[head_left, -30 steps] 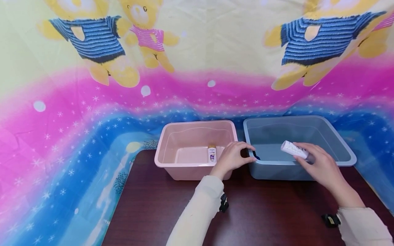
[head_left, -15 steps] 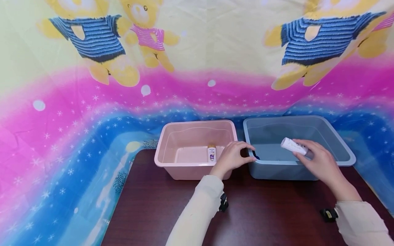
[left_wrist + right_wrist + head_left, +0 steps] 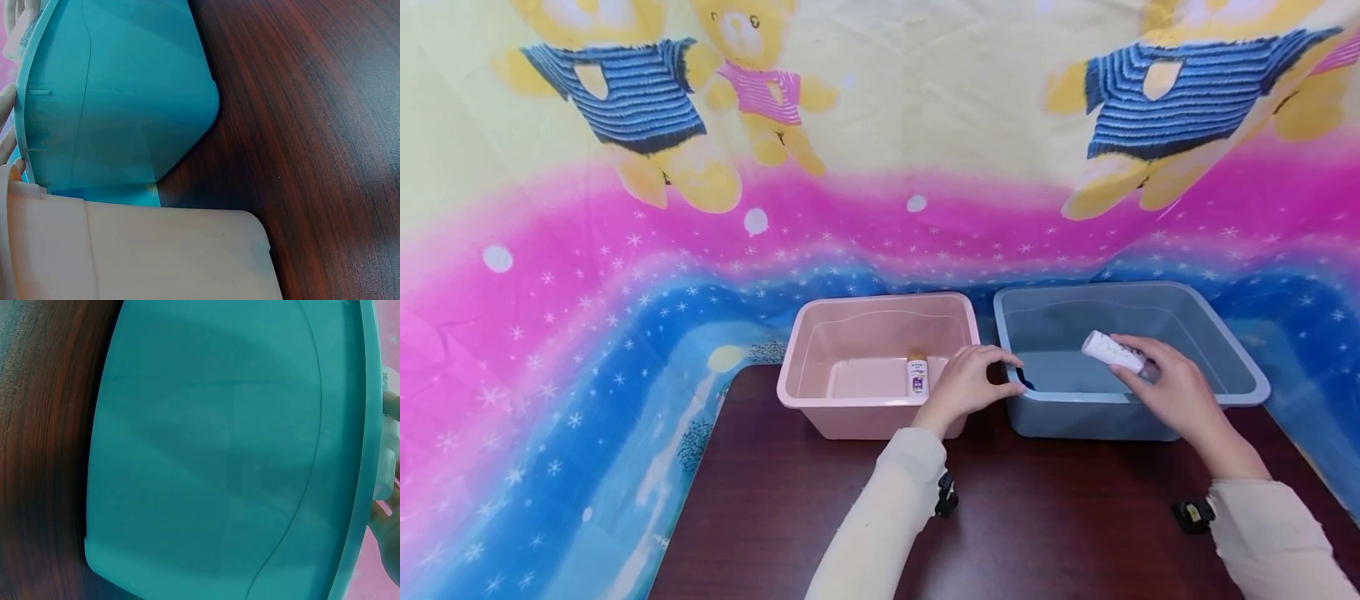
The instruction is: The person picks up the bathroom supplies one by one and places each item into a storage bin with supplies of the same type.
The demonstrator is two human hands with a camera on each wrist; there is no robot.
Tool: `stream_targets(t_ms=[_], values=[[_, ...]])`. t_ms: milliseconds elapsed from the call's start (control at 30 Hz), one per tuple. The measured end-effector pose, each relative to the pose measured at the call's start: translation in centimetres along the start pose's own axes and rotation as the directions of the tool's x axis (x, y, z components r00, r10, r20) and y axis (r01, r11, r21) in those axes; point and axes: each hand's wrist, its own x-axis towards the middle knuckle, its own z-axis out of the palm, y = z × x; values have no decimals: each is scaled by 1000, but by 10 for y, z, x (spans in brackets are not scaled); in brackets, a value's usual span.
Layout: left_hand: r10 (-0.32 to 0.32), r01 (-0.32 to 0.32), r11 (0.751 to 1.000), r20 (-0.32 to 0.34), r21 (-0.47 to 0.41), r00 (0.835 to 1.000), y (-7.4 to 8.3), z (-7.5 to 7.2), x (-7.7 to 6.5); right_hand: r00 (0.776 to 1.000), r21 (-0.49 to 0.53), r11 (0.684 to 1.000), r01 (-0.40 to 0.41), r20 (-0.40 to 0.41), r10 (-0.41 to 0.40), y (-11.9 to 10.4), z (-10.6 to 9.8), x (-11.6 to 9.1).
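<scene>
My right hand (image 3: 1183, 396) grips a small white bottle (image 3: 1108, 350) with faint print and a greyish end, tilted above the blue-grey bin (image 3: 1093, 421). In the right wrist view the bottle (image 3: 389, 381) and fingers show only in part, past the bin's rim. My left hand (image 3: 973, 379) curves its thumb and index finger at the near left corner of that bin's rim; a small dark patch (image 3: 1025, 380) shows between the fingertips, too small to make out. Those fingers (image 3: 6, 103) touch the rim in the left wrist view.
Left of the blue-grey bin stands a pink bin (image 3: 805, 350). In it lies a small white bottle (image 3: 917, 375) with a gold cap and purple label. Both bins rest on a dark wooden table (image 3: 760, 492), backed by a printed cloth (image 3: 880, 125).
My right hand has risen a little and shifted slightly left with the white bottle. My left hand stays at the bin's corner.
</scene>
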Motion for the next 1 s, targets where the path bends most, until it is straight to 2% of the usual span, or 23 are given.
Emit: stream_targets(t_ms=[500,1000], values=[[11,-11,1000,-2,-5,1000,1,-2,1,1000,5,1000,7,23,-7,0,1,13],[4,-4,1000,3,11,1000,1,-1,0,998,24,1000,-20,57,19,3,3,23]])
